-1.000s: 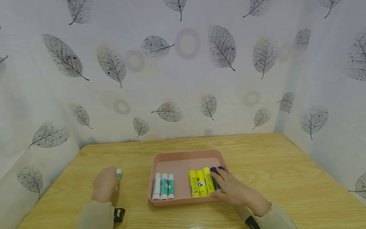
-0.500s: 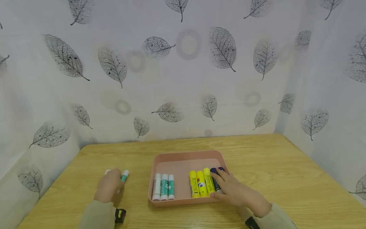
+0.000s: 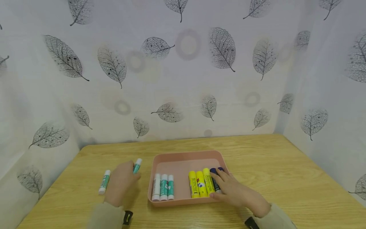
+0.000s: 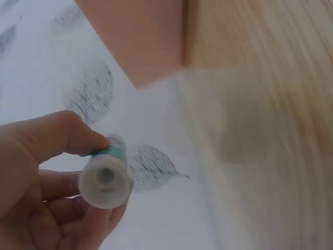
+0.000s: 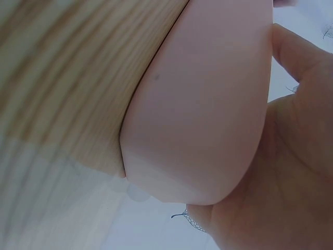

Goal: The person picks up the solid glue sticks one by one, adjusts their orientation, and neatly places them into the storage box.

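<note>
My left hand (image 3: 121, 181) grips a green-and-white glue stick (image 3: 137, 166) above the table, left of the pink tray (image 3: 164, 203). In the left wrist view, thumb and fingers hold that stick with its round white end facing the camera. My right hand (image 3: 238, 191) rests over the tray's right front corner, fingers spread across the dark blue glue sticks (image 3: 213, 170), which it partly hides. Three yellow glue sticks (image 3: 201, 184) lie beside these. At the tray's left lie a white glue stick (image 3: 156, 187) and two green-and-white glue sticks (image 3: 167, 187).
Another green-and-white glue stick (image 3: 104, 182) lies on the wooden table (image 3: 257, 152), left of my left hand. Bare tray floor (image 3: 180, 178) shows between the two groups of sticks. A leaf-patterned curtain (image 3: 183, 79) stands behind and at both sides.
My left hand has lifted a green-and-white glue stick and moved right toward the tray, uncovering the other stick on the table. My right hand has stayed in place.
</note>
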`<move>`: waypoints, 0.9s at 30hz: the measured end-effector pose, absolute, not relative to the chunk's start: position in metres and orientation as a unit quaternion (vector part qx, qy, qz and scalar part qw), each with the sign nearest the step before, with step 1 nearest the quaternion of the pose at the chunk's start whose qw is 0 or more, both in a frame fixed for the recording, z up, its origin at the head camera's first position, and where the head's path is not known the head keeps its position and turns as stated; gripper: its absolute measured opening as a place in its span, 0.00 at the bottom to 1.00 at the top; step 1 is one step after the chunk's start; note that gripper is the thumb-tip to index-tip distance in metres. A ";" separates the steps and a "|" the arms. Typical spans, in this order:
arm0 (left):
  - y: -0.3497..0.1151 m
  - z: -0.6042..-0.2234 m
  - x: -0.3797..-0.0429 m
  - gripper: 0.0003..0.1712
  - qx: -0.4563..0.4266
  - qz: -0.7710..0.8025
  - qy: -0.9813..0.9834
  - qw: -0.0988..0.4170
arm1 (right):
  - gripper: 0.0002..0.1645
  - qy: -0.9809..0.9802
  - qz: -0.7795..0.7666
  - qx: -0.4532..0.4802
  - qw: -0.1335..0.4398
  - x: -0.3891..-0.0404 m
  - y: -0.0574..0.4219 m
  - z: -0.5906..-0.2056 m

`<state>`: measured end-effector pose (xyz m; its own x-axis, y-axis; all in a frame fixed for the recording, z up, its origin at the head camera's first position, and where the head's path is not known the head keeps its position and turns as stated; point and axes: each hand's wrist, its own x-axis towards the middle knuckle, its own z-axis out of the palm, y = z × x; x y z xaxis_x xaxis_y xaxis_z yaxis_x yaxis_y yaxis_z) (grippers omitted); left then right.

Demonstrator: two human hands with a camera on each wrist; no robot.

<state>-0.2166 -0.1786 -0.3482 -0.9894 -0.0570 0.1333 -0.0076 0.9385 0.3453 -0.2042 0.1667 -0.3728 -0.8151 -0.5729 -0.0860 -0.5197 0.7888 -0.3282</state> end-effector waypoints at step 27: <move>-0.083 -0.351 -0.189 0.10 -0.116 -0.164 -0.978 0.060 | 0.43 0.943 -0.136 -0.292 0.085 -0.204 0.167 -0.374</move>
<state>-0.1890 -0.0826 -0.3511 -0.9659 0.2069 0.1556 0.2463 0.9195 0.3064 -0.2044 0.1668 -0.3736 -0.8155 -0.5731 -0.0811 -0.5270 0.7932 -0.3052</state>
